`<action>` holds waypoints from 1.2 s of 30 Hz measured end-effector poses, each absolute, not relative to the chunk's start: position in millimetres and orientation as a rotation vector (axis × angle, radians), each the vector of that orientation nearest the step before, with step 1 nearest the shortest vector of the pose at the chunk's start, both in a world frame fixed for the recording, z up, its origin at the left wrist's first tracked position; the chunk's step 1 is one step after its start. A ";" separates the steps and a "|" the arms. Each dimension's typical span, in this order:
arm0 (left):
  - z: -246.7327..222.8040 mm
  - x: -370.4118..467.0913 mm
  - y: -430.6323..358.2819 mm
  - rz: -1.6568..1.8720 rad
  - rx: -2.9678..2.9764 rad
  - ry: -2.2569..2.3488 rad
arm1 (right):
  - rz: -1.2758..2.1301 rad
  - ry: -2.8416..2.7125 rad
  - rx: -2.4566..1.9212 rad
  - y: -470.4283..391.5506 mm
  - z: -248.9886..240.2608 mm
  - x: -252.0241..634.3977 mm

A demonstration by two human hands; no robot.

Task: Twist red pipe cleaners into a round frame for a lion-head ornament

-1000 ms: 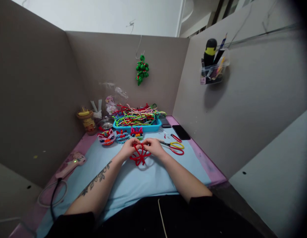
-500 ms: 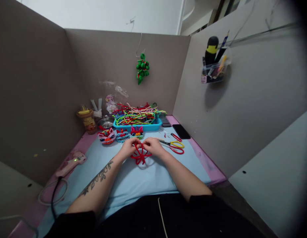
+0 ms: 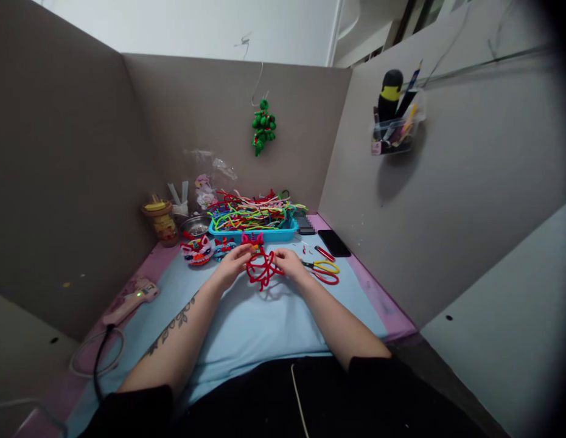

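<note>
Between my hands is a rounded, open frame of bent red pipe cleaners [image 3: 261, 272], held just above the blue cloth. My left hand [image 3: 235, 263] pinches its left upper side with thumb and fingers. On the opposite side, my right hand [image 3: 289, 263] has its fingertips closed on the frame. Beyond my left hand stand a pink-and-red animal-head figure [image 3: 197, 250], a blue one [image 3: 223, 248] and a red-pink one [image 3: 252, 239], which is partly covered by the fingers. Scissors [image 3: 326, 267] with red and yellow handles lie beside my right hand.
A blue tray [image 3: 253, 235] heaped with colourful pipe cleaners sits at the back. To the right lie a red cutter-like tool [image 3: 325, 253] and a black phone [image 3: 334, 243]. A glue gun [image 3: 132, 301] with its cord rests at left. Grey partitions [image 3: 228, 103] enclose the desk.
My hands have moved apart, the left one outward to the left. The red frame has turned and risen slightly, showing more of its crossing loops.
</note>
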State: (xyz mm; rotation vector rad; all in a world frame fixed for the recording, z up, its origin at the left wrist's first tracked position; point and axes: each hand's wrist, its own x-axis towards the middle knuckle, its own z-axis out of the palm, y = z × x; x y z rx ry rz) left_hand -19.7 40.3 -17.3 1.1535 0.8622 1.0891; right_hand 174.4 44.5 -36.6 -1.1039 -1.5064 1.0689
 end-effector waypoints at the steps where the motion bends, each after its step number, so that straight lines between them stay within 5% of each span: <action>1: -16.7 -21.0 41.0 1.093 1.085 0.867 | 1.054 -1.447 -1.120 47.0 -37.9 176.3; 21: -22.3 -19.8 42.3 1.046 1.205 1.090 | 0.943 -1.311 -1.150 53.1 -53.3 174.2; 36: -28.6 -28.5 54.1 1.249 1.385 1.155 | 1.257 -1.362 -1.091 44.9 -45.2 174.1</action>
